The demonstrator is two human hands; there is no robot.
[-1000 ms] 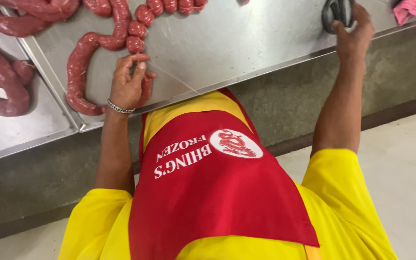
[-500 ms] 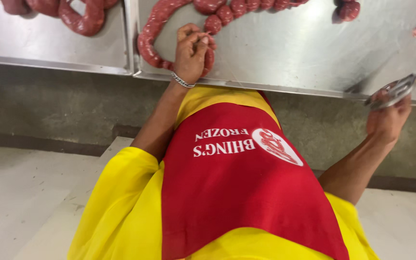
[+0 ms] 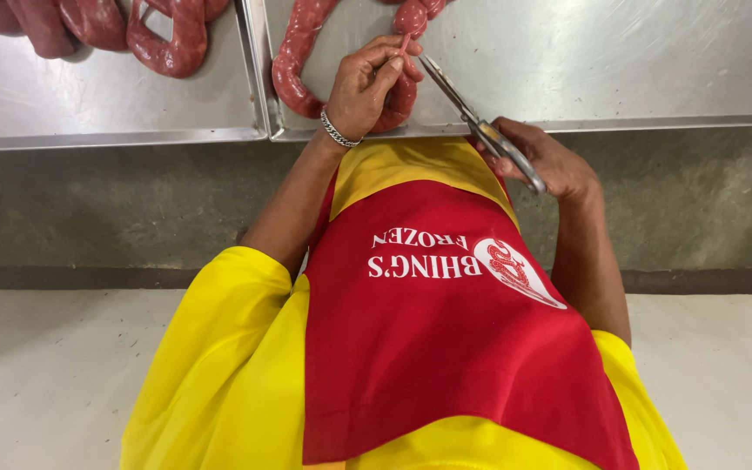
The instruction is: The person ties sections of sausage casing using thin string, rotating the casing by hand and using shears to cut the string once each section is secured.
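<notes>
Sausage chain (image 3: 302,61) is lying on the right-hand steel tray (image 3: 637,70), its long axis running from the top of the view down toward the tray's near edge, then hooking back up in a U beneath the left hand. A thin twisted link (image 3: 406,42) between 2 sausage segments is standing up out of that bend, pointing away from the person.

Left hand (image 3: 363,87) is resting on the bend of the chain — fingers curled and drawn together, thumb and forefinger pinching the thin link. A metal bracelet (image 3: 338,132) is sitting on the wrist.

Right hand (image 3: 543,161) is closing around the handles of the scissors (image 3: 472,117), fingers wrapped tight. The scissors are lying on a diagonal, handles near the tray's front edge and blades pointing up and left toward the pinched link. The blade tips are reaching just beside the link; whether the blades are parted or closed cannot be told at this size.

The 2 hands are working near each other, joined only through the link and the blade tips.

A second steel tray (image 3: 106,113) is sitting to the left, touching the first, carrying more sausages (image 3: 167,39). A red apron (image 3: 446,348) over a yellow shirt (image 3: 219,374) is filling the lower view.
</notes>
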